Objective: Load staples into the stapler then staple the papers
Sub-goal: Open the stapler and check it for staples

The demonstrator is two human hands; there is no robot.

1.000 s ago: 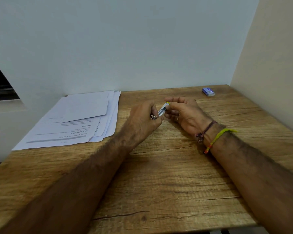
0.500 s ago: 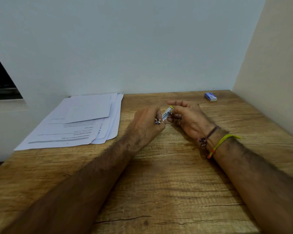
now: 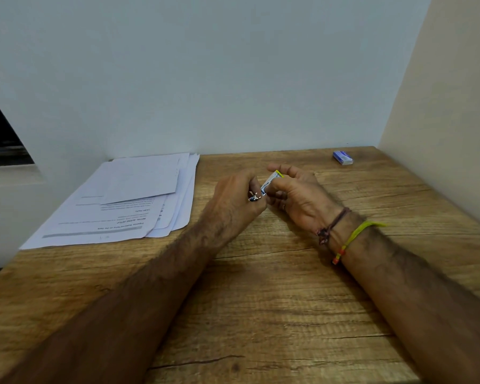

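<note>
The stapler [image 3: 270, 182] is held between both hands above the table [image 3: 261, 300]. The left hand [image 3: 237, 198] grips its near metal end; the right hand [image 3: 297, 194] pinches its far, yellow-tipped end between thumb and fingers. It appears small, light and rigid, with smooth metal likely to slip; hold it by the sides and keep the loading channel free. Whether the channel is open cannot be determined. The papers [image 3: 128, 200] lie left of the left hand; they are thin and limp. The staple box [image 3: 342, 157] lies beyond the right hand, well apart.
</note>
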